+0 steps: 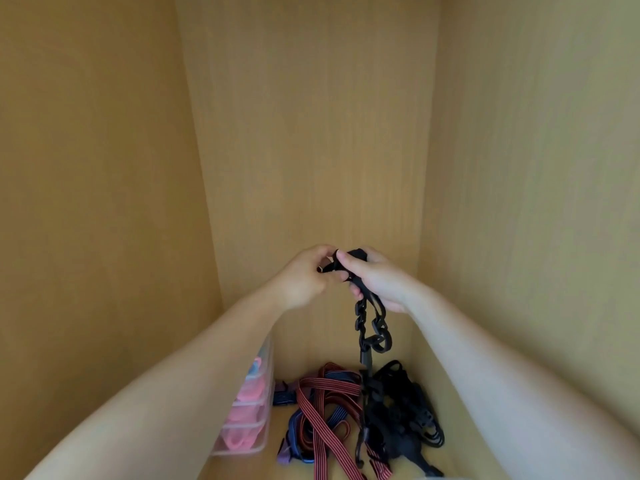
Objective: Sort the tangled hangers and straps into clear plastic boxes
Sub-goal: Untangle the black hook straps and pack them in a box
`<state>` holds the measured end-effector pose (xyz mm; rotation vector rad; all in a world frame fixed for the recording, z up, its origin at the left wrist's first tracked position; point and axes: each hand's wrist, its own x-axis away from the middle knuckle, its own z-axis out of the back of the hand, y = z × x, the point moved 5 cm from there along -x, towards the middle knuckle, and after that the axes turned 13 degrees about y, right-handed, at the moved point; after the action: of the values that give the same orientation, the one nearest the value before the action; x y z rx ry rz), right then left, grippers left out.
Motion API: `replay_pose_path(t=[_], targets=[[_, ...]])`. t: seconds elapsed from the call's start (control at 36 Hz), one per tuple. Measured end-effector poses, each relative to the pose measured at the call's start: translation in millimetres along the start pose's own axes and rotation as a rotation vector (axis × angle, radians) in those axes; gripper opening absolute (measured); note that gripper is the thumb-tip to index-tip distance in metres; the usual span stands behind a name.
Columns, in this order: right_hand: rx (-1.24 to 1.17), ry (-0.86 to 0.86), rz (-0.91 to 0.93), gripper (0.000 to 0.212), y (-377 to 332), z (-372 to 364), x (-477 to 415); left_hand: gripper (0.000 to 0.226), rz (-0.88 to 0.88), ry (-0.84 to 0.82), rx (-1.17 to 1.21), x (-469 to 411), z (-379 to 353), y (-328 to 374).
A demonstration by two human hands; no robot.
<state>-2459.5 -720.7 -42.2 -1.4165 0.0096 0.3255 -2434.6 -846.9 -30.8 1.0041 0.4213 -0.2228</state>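
In the light wooden cabinet (311, 133), the clear plastic box (258, 427) stands on the floor at the left side. The red-striped and blue elastic straps (323, 410) lie just right of it, the heap of black plastic hangers (401, 420) right of those. A black chain-link hanger (361, 323) hangs above the heap.

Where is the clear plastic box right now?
In the head view, the clear plastic box stands at lower left, under the left forearm, beside the striped straps.
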Motion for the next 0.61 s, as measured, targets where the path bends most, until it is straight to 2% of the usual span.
replay_pose_path(t=[0.08, 0.14, 0.19, 0.25, 0.31, 0.36, 0.42, 0.47, 0.61], targets=[[0.046, -0.051, -0.01, 0.039, 3, -5, 6, 0.009, -0.038, -0.124, -0.055, 7, -8, 0], [0.094, -0.083, 0.019, 0.041, 1, -9, 8, 0.007, -0.052, -0.137, -0.012, 12, -10, 5], [0.101, -0.085, 0.055, 0.046, -1, -11, 8, 0.01, -0.075, -0.081, 0.025, 12, -10, 7], [0.065, -0.055, 0.065, 0.046, 1, -9, 7, 0.004, -0.079, -0.013, 0.066, 10, -9, 7], [0.032, 0.013, 0.072, 0.038, 3, -5, 7, 0.013, -0.071, 0.072, 0.11, 4, -4, 6], [-0.01, 0.112, 0.062, 0.045, 9, 0, 8, 0.023, -0.066, 0.118, 0.124, -3, 1, 6], [-0.108, 0.225, -0.001, 0.055, 29, 9, 6, 0.023, -0.06, 0.131, 0.111, -9, 7, 7], [-0.187, 0.281, -0.113, 0.047, 57, 14, 6, 0.022, -0.057, 0.137, 0.092, -12, 11, 8], [0.066, 0.198, -0.284, 0.036, 114, 8, 18, 0.023, -0.039, 0.164, 0.09, -14, 17, 3]])
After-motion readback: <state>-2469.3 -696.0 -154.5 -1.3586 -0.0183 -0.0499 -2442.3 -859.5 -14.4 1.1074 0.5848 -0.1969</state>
